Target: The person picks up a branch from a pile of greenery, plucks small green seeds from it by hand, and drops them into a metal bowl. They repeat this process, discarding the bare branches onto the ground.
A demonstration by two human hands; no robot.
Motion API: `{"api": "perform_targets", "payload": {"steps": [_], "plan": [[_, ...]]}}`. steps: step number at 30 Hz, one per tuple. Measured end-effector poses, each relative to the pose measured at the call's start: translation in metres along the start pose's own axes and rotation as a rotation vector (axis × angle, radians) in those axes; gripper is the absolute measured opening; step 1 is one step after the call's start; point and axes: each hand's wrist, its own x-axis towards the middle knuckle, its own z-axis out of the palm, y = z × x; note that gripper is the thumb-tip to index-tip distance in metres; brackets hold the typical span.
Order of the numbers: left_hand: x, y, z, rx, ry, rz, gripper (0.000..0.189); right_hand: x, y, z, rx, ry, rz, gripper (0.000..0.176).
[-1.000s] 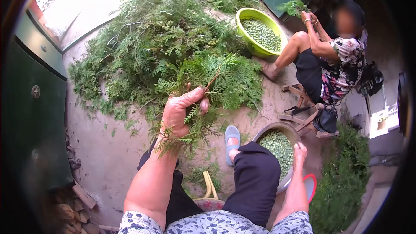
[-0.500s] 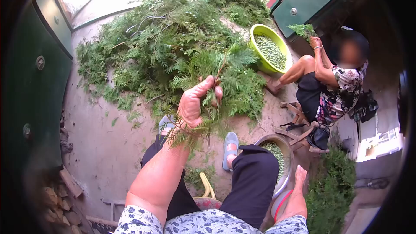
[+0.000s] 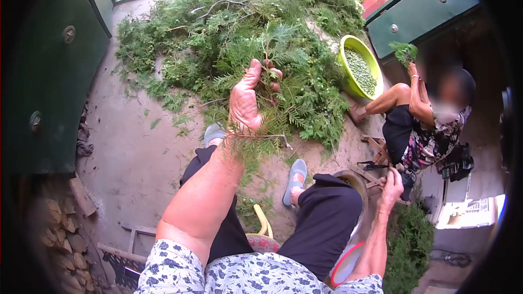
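My left hand [image 3: 247,100] is raised in front of me, fingers curled round the stem of a leafy conifer branch [image 3: 280,38]. Its flat green sprays blend into the heap behind. Another sprig [image 3: 250,139] crosses my left wrist. Over on the right, my right hand [image 3: 390,189] is lifted beside the metal basin [image 3: 362,189]. Its thumb and fingers are pressed together; what lies between them, if anything, is too small to make out. My knee hides most of the basin.
A large heap of cut conifer branches [image 3: 190,49] covers the floor ahead. By it stands a yellow-green tub [image 3: 377,71] of small green cones. A seated person [image 3: 430,130] at right holds a sprig. Firewood [image 3: 60,239] is stacked at lower left, and a red-rimmed round object [image 3: 351,256] lies near my right forearm.
My right hand has risen from low beside the basin, coming up and slightly right with fingers together. My left hand has moved upward with the branch. The view has shifted a little.
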Motion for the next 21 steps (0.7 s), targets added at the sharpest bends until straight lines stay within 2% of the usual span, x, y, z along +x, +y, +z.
{"api": "perform_targets", "payload": {"steps": [2,4,6,8,9,12,13,14,16,17,19,20,21], "plan": [[-0.003,-0.002,0.004,0.033,0.023,0.001,0.033,-0.05,-0.095,0.061,0.029,-0.259,-0.141,0.02],[-0.002,-0.008,0.001,0.066,0.04,0.009,0.036,-0.097,-0.147,0.109,0.29,-0.597,-0.147,0.031],[-0.006,-0.012,0.002,0.042,0.047,0.018,0.036,-0.13,-0.172,0.144,0.562,-0.854,0.094,0.034],[-0.011,-0.009,0.005,0.054,0.055,0.021,0.033,-0.141,-0.179,0.162,0.713,-1.047,0.368,0.031],[-0.013,-0.008,0.005,0.066,0.074,0.01,0.029,-0.146,-0.184,0.164,0.714,-1.084,0.388,0.02],[-0.012,-0.007,0.003,0.069,0.155,0.02,0.023,-0.144,-0.185,0.165,0.625,-1.005,0.267,0.014],[-0.01,-0.006,0.005,0.005,0.228,0.105,0.016,-0.144,-0.186,0.161,0.616,-0.952,0.286,0.014],[-0.004,-0.003,-0.003,0.018,0.219,0.208,0.016,-0.139,-0.181,0.156,0.624,-0.946,0.283,0.014],[0.009,0.005,-0.02,0.078,0.288,0.363,0.017,-0.121,-0.159,0.138,0.379,-1.011,0.245,0.016],[0.006,0.015,-0.018,0.038,0.362,0.33,0.016,-0.111,-0.137,0.133,0.378,-1.007,0.242,0.016],[0.004,0.025,-0.019,-0.002,0.452,0.313,0.014,-0.099,-0.076,0.128,-0.231,-1.203,-0.216,0.018],[0.004,0.025,-0.021,-0.003,0.452,0.314,0.014,-0.104,-0.056,0.125,-0.417,-1.279,-0.186,0.018],[0.003,0.024,-0.023,0.007,0.412,0.294,0.014,-0.106,-0.059,0.123,-0.67,-1.49,-0.492,0.022]]}}
